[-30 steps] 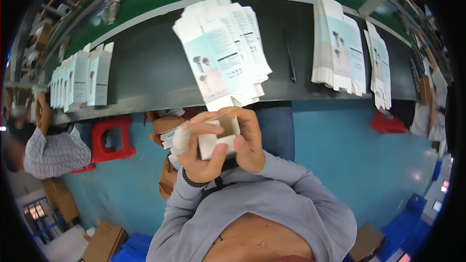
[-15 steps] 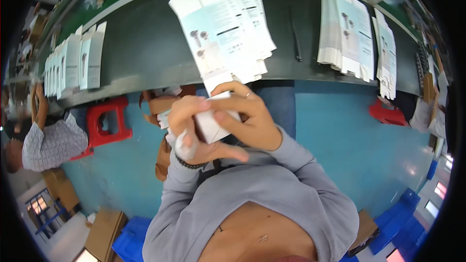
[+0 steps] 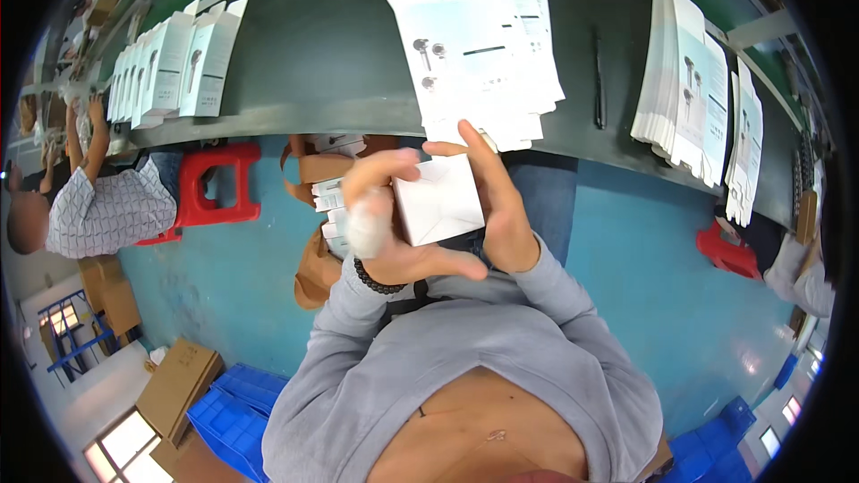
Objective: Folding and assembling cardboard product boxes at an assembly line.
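A small white cardboard box (image 3: pixel 440 201) is held up in front of me, its folded end with crossing creases facing up. Along its left side my left hand (image 3: pixel 385 224) curls its fingers, with the thumb stretched out below the box. White wrapping covers part of that hand, and a dark beaded bracelet (image 3: pixel 376 279) circles the wrist. My right hand (image 3: pixel 501 201) presses against the right side of the box, fingers pointing up toward the table edge. Just beyond my hands lies a pile of flat printed cartons (image 3: pixel 483 45) showing earphones. The underside of the box is hidden.
A black pen (image 3: pixel 600 80) lies right of the pile on the dark table (image 3: pixel 313 45). Flat carton stacks (image 3: pixel 684 89) sit farther right; opened cartons (image 3: pixel 170 67) stand at left. Below is a brown bag (image 3: pixel 320 264) with cartons. A person (image 3: pixel 112 206) works at left near a red stool (image 3: pixel 219 188).
The box and both hands have shifted right. My right hand's fingers have moved off the top of the box to its right side, uncovering the folded end. The whole view has turned slightly.
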Demonstrator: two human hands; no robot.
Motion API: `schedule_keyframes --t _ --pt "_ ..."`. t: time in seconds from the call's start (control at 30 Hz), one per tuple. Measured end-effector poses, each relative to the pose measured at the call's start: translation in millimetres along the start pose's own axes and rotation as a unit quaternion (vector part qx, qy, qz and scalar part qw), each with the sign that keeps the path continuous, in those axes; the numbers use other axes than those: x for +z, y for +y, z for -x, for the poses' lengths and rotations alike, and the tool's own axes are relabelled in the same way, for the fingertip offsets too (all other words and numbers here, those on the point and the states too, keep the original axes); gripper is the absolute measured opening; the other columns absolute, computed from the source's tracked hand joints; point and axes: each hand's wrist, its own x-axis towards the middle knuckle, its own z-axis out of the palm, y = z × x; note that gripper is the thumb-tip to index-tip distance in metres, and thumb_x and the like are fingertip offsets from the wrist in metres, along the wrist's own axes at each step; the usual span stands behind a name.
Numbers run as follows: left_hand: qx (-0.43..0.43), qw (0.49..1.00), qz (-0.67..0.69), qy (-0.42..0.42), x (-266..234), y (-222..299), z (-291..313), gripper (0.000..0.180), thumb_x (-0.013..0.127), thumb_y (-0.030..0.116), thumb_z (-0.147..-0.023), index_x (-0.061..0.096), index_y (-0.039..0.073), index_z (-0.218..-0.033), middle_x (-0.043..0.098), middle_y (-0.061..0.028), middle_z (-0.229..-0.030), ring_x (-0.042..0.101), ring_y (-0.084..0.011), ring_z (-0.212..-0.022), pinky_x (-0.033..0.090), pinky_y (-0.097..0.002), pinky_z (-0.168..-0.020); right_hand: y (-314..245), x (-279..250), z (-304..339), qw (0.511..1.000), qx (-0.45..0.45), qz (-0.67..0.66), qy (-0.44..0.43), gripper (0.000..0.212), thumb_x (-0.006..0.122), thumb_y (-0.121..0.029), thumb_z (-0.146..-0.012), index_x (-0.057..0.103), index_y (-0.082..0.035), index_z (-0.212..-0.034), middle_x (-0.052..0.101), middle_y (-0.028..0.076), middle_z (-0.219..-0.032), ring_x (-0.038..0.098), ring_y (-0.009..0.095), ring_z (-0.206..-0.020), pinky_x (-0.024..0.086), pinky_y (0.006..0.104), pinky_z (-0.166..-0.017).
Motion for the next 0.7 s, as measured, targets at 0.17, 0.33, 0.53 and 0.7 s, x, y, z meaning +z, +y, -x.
schedule_keyframes --t 0.17,0.33,0.53,0.7 --pt "-0.172 0.974 0.119 0.09 -14.2 9.0 -12.3 0.11 0.083 0.041 -0.054 0.021 0.004 -0.136 0.032 -0.0214 -0.13 0.048 -0.0273 -0.103 0.045 -0.0356 -0.08 10.1 0.5 4.5 0.932 -0.052 0.352 -0.074 0.106 0.078 -0.038 -0.059 0.018 0.003 -0.137 0.05 0.025 -0.115 0.058 0.037 -0.092 0.048 0.0368 -0.075" --pt "-0.209 0.96 -0.049 -0.18 -113.0 21.5 -28.9 0.075 0.075 0.038 -0.067 0.044 -0.002 -0.122 0.052 -0.0182 -0.116 0.052 -0.0302 -0.101 0.041 -0.0377 -0.085 -8.4 1.3 -18.7 0.939 -0.123 0.291 -0.138 0.087 0.078 -0.041 -0.057 0.044 -0.001 -0.126 0.051 0.02 -0.114 0.054 0.035 -0.094 0.045 0.0372 -0.079" --pt "-0.132 0.953 -0.067 0.263 -203.8 -40.6 -33.1 0.078 0.054 0.006 -0.086 -0.004 0.004 -0.138 0.031 -0.0222 -0.132 0.039 -0.0263 -0.119 0.034 -0.0361 -0.098 -11.6 -23.4 -50.2 0.752 -0.133 0.639 -0.088 0.076 0.075 -0.038 -0.058 0.048 -0.012 -0.125 0.042 0.018 -0.127 0.038 0.036 -0.116 0.027 0.0482 -0.096" --pt "-0.149 0.905 -0.155 0.367 -255.5 -180.4 -3.9 0.077 0.058 0.006 -0.083 0.003 -0.003 -0.136 0.026 -0.0232 -0.132 0.03 -0.028 -0.123 0.024 -0.0351 -0.103 2.1 -41.6 -51.3 0.684 -0.093 0.705 -0.162 0.071 0.073 -0.037 -0.061 0.049 -0.013 -0.123 0.04 0.019 -0.13 0.035 0.036 -0.121 0.023 0.0518 -0.1"
